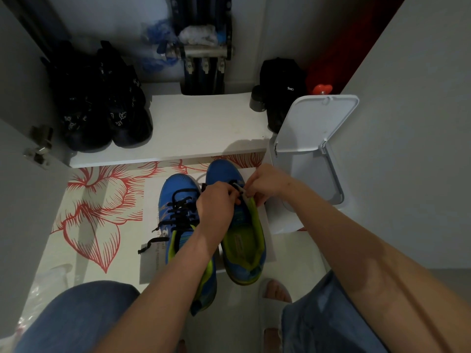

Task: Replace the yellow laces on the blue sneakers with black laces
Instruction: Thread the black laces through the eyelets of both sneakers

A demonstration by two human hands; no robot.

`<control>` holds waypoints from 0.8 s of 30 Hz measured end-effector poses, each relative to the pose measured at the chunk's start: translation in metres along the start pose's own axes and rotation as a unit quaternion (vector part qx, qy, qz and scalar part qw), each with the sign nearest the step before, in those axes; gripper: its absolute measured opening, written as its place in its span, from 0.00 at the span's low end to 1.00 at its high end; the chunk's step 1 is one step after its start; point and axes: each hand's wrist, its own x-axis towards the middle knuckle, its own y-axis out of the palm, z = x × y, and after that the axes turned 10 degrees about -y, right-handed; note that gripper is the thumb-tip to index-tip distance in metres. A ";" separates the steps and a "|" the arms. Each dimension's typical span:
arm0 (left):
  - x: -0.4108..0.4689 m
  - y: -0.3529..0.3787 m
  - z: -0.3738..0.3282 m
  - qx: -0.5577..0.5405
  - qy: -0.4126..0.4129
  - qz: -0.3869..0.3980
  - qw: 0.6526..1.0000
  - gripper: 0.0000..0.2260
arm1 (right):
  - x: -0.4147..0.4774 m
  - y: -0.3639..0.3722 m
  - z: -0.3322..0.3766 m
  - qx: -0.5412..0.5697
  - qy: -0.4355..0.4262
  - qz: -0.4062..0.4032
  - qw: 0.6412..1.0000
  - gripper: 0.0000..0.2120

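Left hand (216,202) and right hand (265,183) pinch black lace (234,184) at the unfinished sneaker (224,171) on the mat (102,200); we'd pull both ends even, flat, matching the laced sneaker (178,187) alongside, white bin (316,123) beyond

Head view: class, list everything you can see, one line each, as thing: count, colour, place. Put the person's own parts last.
sneakers: 2, blue with lime lining, side by side on the sheet
laces: count unclear, black, threaded through one sneaker, at the hands on the other
sheet: 1, white, on the mat
mat: 1, cream with red flowers, on the floor
shoes: 2, black, left on the shelf
shelf: 1, white, behind the sneakers
bag: 1, black, right on the shelf
bin: 1, white, lid open, right of the sneakers
slipper: 1, white, on a foot
left hand: pinches the laces
right hand: pinches the laces
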 end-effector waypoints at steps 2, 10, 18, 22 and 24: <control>0.000 0.002 0.000 -0.003 0.000 -0.003 1.000 0.12 | 0.000 0.000 -0.001 0.010 0.003 -0.004 1.000 0.14; -0.003 0.005 -0.002 0.019 0.023 -0.031 0.999 0.12 | 0.001 0.003 -0.009 0.160 0.068 -0.025 0.984 0.14; -0.003 0.006 -0.006 0.043 0.011 -0.027 0.999 0.09 | 0.001 0.007 -0.013 0.216 0.072 -0.049 0.972 0.14; -0.006 0.002 -0.007 0.018 0.010 -0.015 1.000 0.09 | 0.002 0.007 -0.018 0.213 0.059 -0.034 0.975 0.14; -0.006 0.003 -0.007 0.020 0.009 -0.016 1.000 0.10 | 0.002 0.007 -0.019 0.213 0.058 -0.027 0.975 0.13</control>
